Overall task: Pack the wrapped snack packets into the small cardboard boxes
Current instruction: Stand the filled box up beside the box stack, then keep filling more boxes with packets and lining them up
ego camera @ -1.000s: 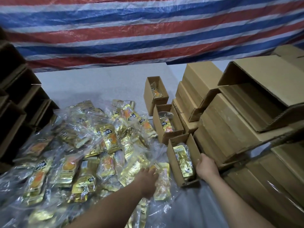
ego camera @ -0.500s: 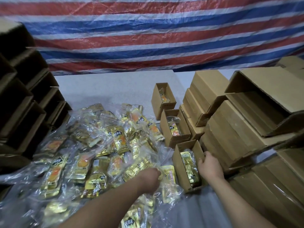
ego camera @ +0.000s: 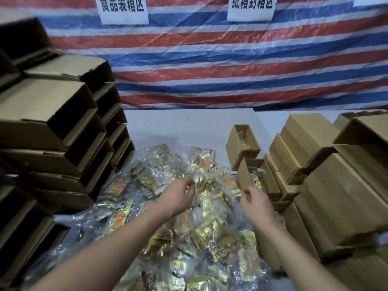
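Note:
A heap of gold and orange snack packets [ego camera: 201,223] in clear wrappers covers the table in front of me. My left hand [ego camera: 180,196] is over the heap's middle, with fingers and thumb curled together on a packet's clear wrapper. My right hand [ego camera: 255,199] hovers beside it with loosely curled fingers and holds nothing. Just beyond the right hand stands the middle small box [ego camera: 244,175], open, with a packet inside. The far small box [ego camera: 233,143] also holds a packet. The near small box [ego camera: 265,250] is mostly hidden by my right forearm.
Stacks of open dark cardboard boxes [ego camera: 52,131] rise along the left. Stacked closed cartons [ego camera: 340,198] fill the right side. A red, white and blue striped tarp [ego camera: 210,66] with paper signs hangs behind the grey table [ego camera: 178,127].
My view has tilted upward. The right hand left the near box's rim and rose toward the middle box. The left hand moved forward to the middle of the heap.

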Demonstrator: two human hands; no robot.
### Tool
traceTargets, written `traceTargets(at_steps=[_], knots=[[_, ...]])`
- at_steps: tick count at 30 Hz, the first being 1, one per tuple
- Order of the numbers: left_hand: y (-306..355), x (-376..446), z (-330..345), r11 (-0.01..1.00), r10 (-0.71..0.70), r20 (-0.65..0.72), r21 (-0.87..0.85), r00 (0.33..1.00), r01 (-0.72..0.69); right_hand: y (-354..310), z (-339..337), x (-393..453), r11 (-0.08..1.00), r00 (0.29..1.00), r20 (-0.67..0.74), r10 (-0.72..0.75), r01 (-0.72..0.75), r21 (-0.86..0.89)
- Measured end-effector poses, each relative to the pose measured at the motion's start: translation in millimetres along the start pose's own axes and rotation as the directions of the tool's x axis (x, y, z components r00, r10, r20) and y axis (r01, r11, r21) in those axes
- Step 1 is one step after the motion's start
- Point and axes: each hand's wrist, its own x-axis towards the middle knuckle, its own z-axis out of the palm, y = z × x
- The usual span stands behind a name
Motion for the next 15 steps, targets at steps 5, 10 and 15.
traceTargets(at_steps=[5,10,15], knots=[[-5,-8,-76,1.0,0.017,-0.279,-0.014,0.96,-0.022,-74,6,9,0.978,0.987,0.058,-0.151,0.14,0.158],[-2,-5,-171,0.986,0.146,-0.548,0.145,0.824,-0.079,-148,1,17,0.928,0.956,0.052,-0.287,0.265,0.261],[-7,0,-297,0.909,0.284,-0.706,0.413,0.648,0.052,-246,-18,38,0.85,0.886,-0.002,-0.464,0.446,0.282]])
